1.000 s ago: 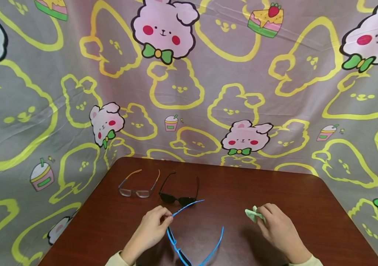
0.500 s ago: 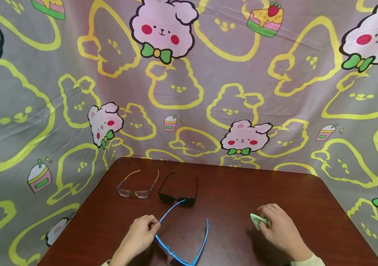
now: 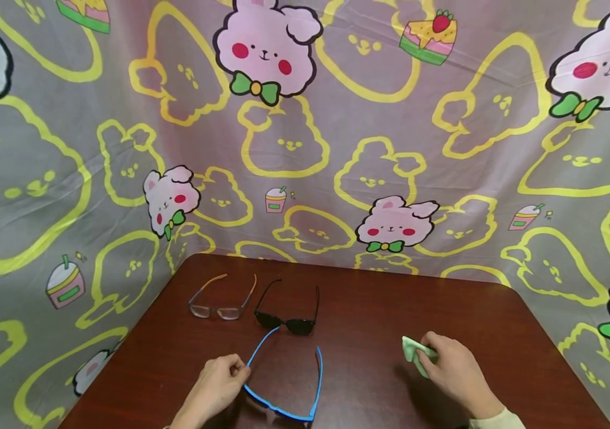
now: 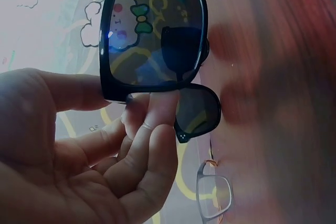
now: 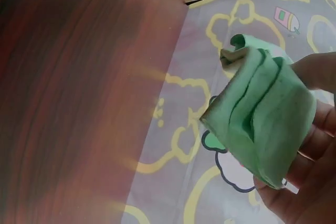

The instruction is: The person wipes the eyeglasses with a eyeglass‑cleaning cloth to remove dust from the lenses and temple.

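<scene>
My left hand (image 3: 215, 384) pinches blue-framed sunglasses (image 3: 278, 409) near the hinge. Their temples are unfolded and point toward the back of the table. In the left wrist view one dark lens of these sunglasses (image 4: 155, 30) fills the top, with thumb and fingers at the frame's corner. My right hand (image 3: 457, 372) holds a folded light green cloth (image 3: 414, 351) over the right part of the table. Seen from the right wrist, the cloth (image 5: 268, 114) lies in soft layers between thumb and fingers.
Black sunglasses (image 3: 285, 323) lie just beyond the blue pair's temple tips. Left of them lie clear eyeglasses (image 3: 214, 311) with orange temple ends. A patterned curtain (image 3: 294, 137) encloses the brown table (image 3: 380, 310) at the back and sides.
My left hand has moved left and toward me with the blue sunglasses, whose temples have swung to point more to the back. The right hand has shifted slightly right with the cloth.
</scene>
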